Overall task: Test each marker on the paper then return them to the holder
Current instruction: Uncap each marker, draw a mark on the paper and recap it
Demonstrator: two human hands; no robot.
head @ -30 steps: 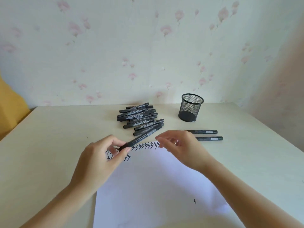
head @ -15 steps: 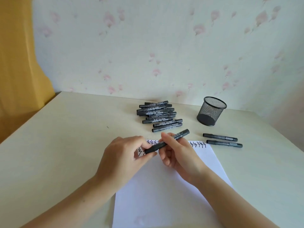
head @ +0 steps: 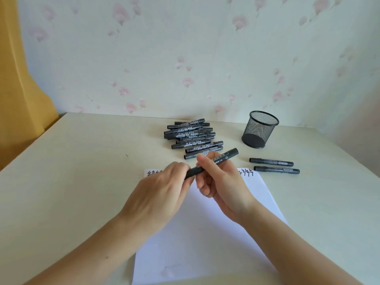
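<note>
Both hands held one marker (head: 213, 162) above the top edge of the paper (head: 205, 233), at centre frame. The right hand (head: 222, 182) was clenched round the barrel, thumb on top; the left hand (head: 162, 194) pinched the lower-left end, most likely the cap, though whether the cap was seated or partly drawn could not be told.

The marker's long axis ran diagonally, from lower left at the left fingertips to upper right, where its blunt end pointed toward the holder (head: 260, 130) at right of centre. The hidden lower-left end presumably carried the tip.

Risks, as judged:
- A sudden release of a stiff cap could jerk the hands apart, streaking ink on skin or flinging the cap across the desk (head: 72, 171).
- The pile (head: 193, 138) of markers lay just beyond the hands; a knock could roll them and mix them with the two markers (head: 273, 166) lying well apart to the right, so that tested and untested could no longer be told apart.
- The row of test marks (head: 245, 172) lay along the paper's top edge, partly under the hands; a resting palm might smear fresh ink.
- The holder stood empty and light, so a marker dropped in carelessly might tip it.
</note>
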